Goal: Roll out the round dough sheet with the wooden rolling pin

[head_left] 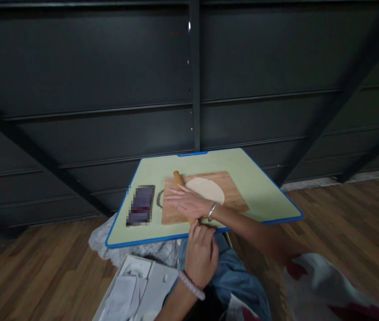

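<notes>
A wooden rolling pin [177, 177] lies lengthwise across the left part of a wooden cutting board [234, 196]. My right hand [187, 203], with a silver bracelet at its wrist, rests flat over the middle of the pin, fingers stretched out to the left. Closed fingers of my left hand [203, 249], which has a beaded bracelet, are at the pin's near end by the table edge. Just right of the pin, a thin, pale, round sheet of dough [209, 189] is spread on the board. My right hand and wrist cover its near left part.
The board and a dark, pixelated phone-like object [141, 206] lie on a small pale-green table [266, 196] with a blue rim. A white open box [159, 285] and crumpled cloth [104, 236] are below its front. Dark panels [109, 58] stand behind it.
</notes>
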`<state>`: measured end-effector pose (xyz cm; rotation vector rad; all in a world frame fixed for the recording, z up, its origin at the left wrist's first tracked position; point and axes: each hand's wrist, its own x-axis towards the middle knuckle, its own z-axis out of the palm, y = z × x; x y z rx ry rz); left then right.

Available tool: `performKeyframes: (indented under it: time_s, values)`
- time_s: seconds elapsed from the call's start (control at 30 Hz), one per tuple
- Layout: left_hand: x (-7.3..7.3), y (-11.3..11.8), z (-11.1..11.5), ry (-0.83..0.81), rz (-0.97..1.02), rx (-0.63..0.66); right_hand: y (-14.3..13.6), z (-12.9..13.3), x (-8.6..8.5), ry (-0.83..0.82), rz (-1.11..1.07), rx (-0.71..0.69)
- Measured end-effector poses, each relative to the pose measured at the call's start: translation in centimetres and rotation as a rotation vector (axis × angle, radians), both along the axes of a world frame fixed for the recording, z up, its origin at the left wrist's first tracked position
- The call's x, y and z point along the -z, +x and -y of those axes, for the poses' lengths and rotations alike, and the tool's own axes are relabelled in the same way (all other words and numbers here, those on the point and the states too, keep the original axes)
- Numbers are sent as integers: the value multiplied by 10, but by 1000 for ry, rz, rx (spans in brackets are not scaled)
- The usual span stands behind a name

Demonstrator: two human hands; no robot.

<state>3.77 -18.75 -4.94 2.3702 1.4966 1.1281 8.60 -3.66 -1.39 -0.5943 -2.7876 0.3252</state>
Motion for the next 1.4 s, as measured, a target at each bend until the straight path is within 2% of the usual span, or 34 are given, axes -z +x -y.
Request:
performKeyframes:
  time_s: [0.13, 0.23, 0.33, 0.43, 0.53, 0.67, 0.83, 0.93, 1.13, 1.4]
  values:
    - [4, -15, -3, 33, 38, 15, -20, 1, 7, 97, -10, -8]
    - [3, -24, -2, 71, 45, -26, -37, 2, 11, 101, -7, 31]
    - [2, -33, -1, 73, 33, -72, -54, 2, 8, 72, 48, 17]
    - [3, -36, -2, 66, 37, -63, -59, -1, 2, 89, 122, -21]
    - [6, -32, -4, 76, 42, -34, -47, -7, -4, 106, 146, -47]
    - [9, -18, -9, 82, 33, 20, -15, -18, -6, 73, 119, -61]
    - [5, 2, -20, 134, 15, 99, 32, -30, -3, -6, 99, -25]
    - [3, 9, -29, 179, -20, 131, 50, -33, 3, -3, 86, -32]
    - [10, 3, -38, 224, -60, 105, 45, -21, 7, 38, 34, 67]
    - [17, -10, -29, 212, 0, 141, 30, -11, 2, 61, -39, 79]
